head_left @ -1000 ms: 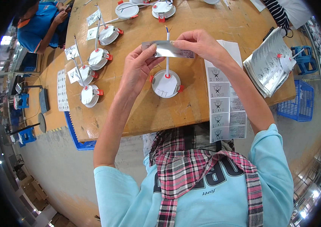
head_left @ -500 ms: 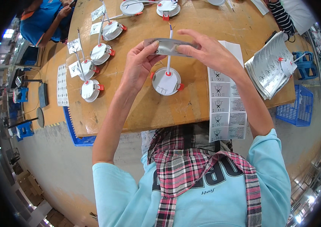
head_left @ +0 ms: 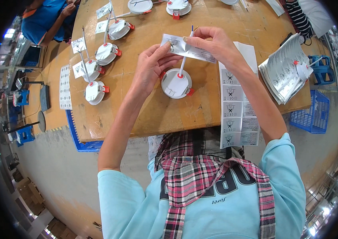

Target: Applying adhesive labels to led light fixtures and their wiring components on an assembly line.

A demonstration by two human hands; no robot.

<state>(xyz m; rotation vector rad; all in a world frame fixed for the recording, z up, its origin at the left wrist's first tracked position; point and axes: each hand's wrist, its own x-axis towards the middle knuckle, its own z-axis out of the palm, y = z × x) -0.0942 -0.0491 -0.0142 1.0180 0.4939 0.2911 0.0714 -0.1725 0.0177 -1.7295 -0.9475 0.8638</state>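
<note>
White label (head_left: 200, 54) is pinched by the left hand (head_left: 152, 65) and right hand (head_left: 214, 44) across the cable (head_left: 183, 66) of a round lamp (head_left: 175, 88), stood inward of the table's (head_left: 145, 119) near edge; a label sheet (head_left: 230, 109) is draped over that edge.

The foil label (head_left: 201, 54) across the white cable (head_left: 183, 67) of the central downlight (head_left: 175, 84) carries a black cross pictogram on its left part and rows of small dark text on its right. The label sheet (head_left: 236, 132) shows five repeated cross pictograms in one column, with small symbols beneath and blocks of fine print alongside. Cable tags (head_left: 78, 45) at left bear similar black pictograms. The printed sheet stack (head_left: 275, 73) carries repeated fine print, too small to read. The light-blue shirt (head_left: 216, 217) bears large dark lettering beside a smaller word.
</note>
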